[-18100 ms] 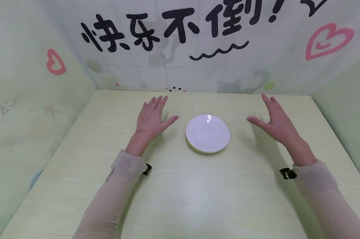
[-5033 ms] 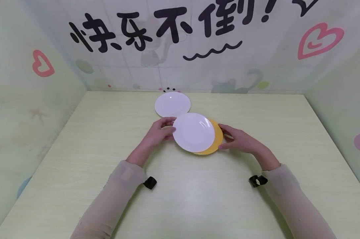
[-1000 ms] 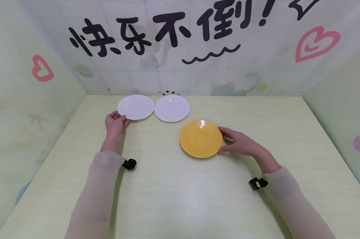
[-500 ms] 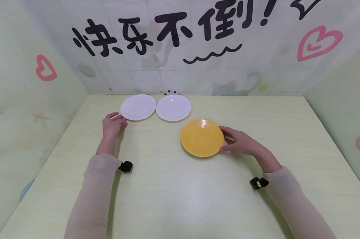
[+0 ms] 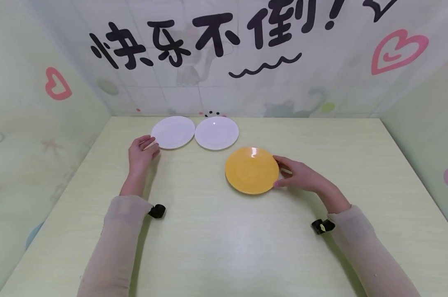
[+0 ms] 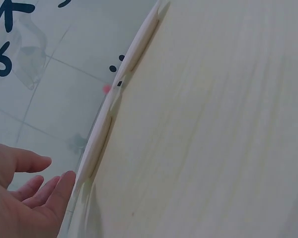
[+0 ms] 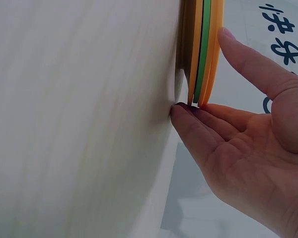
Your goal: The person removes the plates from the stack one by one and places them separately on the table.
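Two white plates lie side by side at the back of the table: the left white plate and the right white plate. My left hand is beside the near-left rim of the left one, fingers relaxed and holding nothing. In the left wrist view its fingers are loosely spread near the rim. A stack of plates with a yellow-orange plate on top sits nearer the middle. My right hand holds the stack's right rim between thumb and fingers. From the right wrist, a green plate shows between orange ones.
The pale wooden table meets a printed back wall just behind the white plates. Side walls stand at left and right. A black wrist strap is on the left sleeve, another strap on the right.
The single stack has been split: both white plates now lie at the back left, uncovering the yellow-orange one. My left hand has let go of the second white plate. The right hand stays at the stack.
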### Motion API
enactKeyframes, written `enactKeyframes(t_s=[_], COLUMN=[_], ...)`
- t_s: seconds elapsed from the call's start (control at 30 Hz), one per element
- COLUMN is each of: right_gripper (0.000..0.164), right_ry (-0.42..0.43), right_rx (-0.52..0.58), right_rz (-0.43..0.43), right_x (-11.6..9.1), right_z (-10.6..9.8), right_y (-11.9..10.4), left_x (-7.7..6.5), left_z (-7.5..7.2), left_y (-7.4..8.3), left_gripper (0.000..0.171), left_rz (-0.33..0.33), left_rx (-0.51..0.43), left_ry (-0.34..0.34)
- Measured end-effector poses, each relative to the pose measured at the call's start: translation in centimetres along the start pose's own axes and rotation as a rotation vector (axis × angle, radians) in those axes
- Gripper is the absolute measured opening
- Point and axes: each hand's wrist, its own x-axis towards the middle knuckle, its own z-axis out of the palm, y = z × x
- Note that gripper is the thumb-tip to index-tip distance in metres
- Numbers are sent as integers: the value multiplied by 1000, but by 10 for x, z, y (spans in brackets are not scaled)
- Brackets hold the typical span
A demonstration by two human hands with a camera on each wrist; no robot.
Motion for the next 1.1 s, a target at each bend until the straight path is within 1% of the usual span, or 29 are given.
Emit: enactKeyframes(t_s=[0.03,0.07,0.23,0.4,0.53,0.67,0.87,1.1], right_gripper=[86,86,86,86,86,86,86,85], right_ry=[0,1,2,3,3,3,1,1], right_rx=[-1,-1,-11,-14,-17,-14,-5,-9], right_rz=[0,2,11,9,-6,-8,4,-4], right_x=[0,-1,-1,0,0,1,0,1], right_z=[0,0,0,0,1,1,1,1], right_y=[0,-1,-1,0,1,1,0,0], left_x=[-2,-3,-10,-14,-16,-20,-26,-31], left_z=[2,3,11,18,23,27,32,39], left_y=[1,2,8,7,4,4,-1,-5], left_gripper=[50,53,58,57,59,59,57,57], left_rz=[-4,-11,-44,-43,-50,-45,-16,15], left_rx=[-6,17,35,55,47,71,107,95], left_ry=[-8,-16,-48,-82,-121,-149,-186,-246])
